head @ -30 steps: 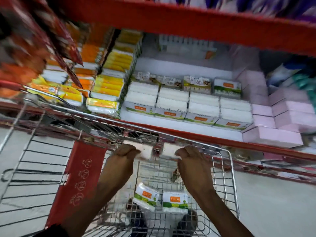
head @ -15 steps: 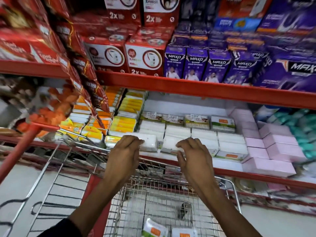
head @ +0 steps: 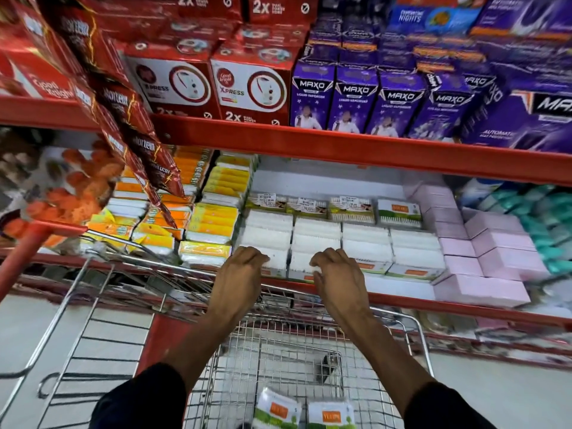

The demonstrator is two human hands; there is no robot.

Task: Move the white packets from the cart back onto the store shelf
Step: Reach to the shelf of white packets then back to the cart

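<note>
Rows of white packets [head: 365,243] lie on the white floor of the store shelf [head: 399,289], behind its red front lip. My left hand [head: 241,274] curls over a white packet [head: 277,261] at the front of the leftmost row. My right hand [head: 337,274] grips another white packet [head: 298,266] at the front of the neighbouring row. Both packets rest on the shelf floor. Below my arms, two white packets with green and orange labels [head: 275,410] [head: 329,414] lie in the wire cart [head: 418,329].
Yellow and orange packs [head: 213,218] fill the shelf to the left, pink boxes [head: 495,258] to the right. A strip of red sachets [head: 136,134] hangs over the left. The upper red shelf [head: 340,144] carries red and purple boxes. A second cart's frame [head: 77,305] stands left.
Both hands lifted a white packet each out of the cart, carried them up and forward, and now press them down at the shelf's front edge. The view tilted upward.
</note>
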